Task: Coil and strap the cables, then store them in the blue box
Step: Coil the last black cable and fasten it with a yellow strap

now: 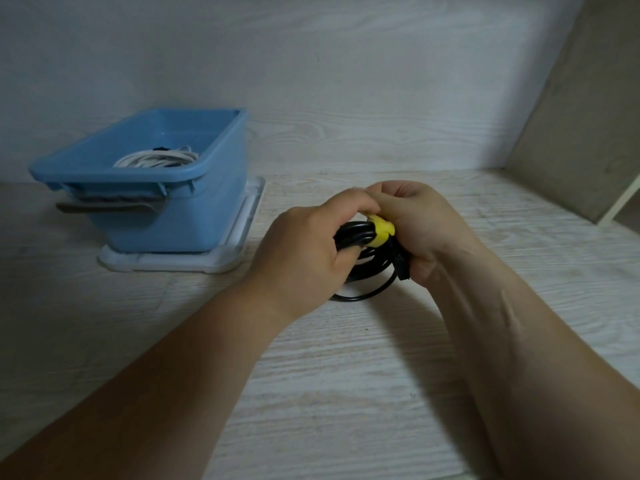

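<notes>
— Black cable [351, 235]: where is it?
— Coiled into a bundle and held just above the tabletop [346, 393], near the middle of the view. Its lowest loop hangs down to the pale wood-grain surface.
— What are the hands doing?
— Both hold it. The left hand [304, 244] has its fingers curled round the strands on the left side of the bundle. The right hand [422, 230] is curled round the right side, where a dark plug end sticks out below its fingers. The fingertips of the two hands meet on top.
— Is anything fastened round the coil?
— A yellow strap [381, 233] is wrapped round the strands between the two hands. I cannot tell whether it is fully closed.
— And the blue box [194, 216]?
— It stands to the left and further back, well apart from the hands, on a white tray [239, 237]. A coiled white cable [156, 159] lies inside it.
— Anything else?
— A pale wall [311, 64] rises behind the tabletop, and a beige panel [581, 116] leans at the far right.
</notes>
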